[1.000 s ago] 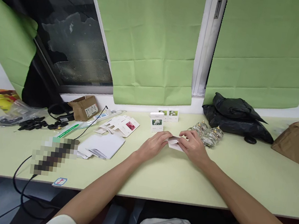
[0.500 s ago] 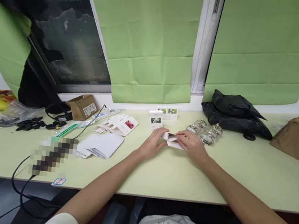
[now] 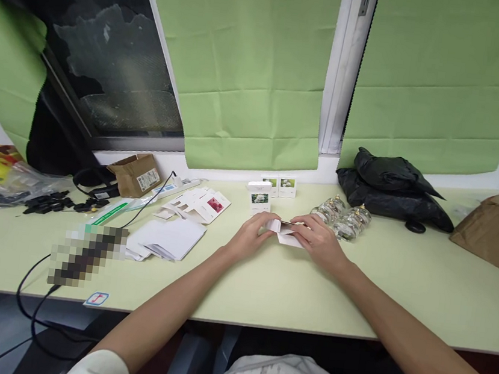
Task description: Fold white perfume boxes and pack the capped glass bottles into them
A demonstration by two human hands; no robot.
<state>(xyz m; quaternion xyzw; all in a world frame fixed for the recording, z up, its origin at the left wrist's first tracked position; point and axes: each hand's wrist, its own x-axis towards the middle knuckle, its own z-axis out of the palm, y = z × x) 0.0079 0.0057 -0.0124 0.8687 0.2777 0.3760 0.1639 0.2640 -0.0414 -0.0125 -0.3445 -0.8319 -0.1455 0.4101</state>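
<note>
Flat cartons [image 3: 170, 239]: loose white stack, well left of our hands.
Left hand [image 3: 250, 235]: fingers pinching the left end of the small white carton [image 3: 287, 233].
Carton: on the table [image 3: 264, 286] – between both hands.
Right hand [image 3: 321, 243]: gripping its right side.
Glass jars [image 3: 340, 217]: clustered just beyond.

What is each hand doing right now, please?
Left hand: closed on the small white carton.
Right hand: closed on the same carton's other side.
</note>
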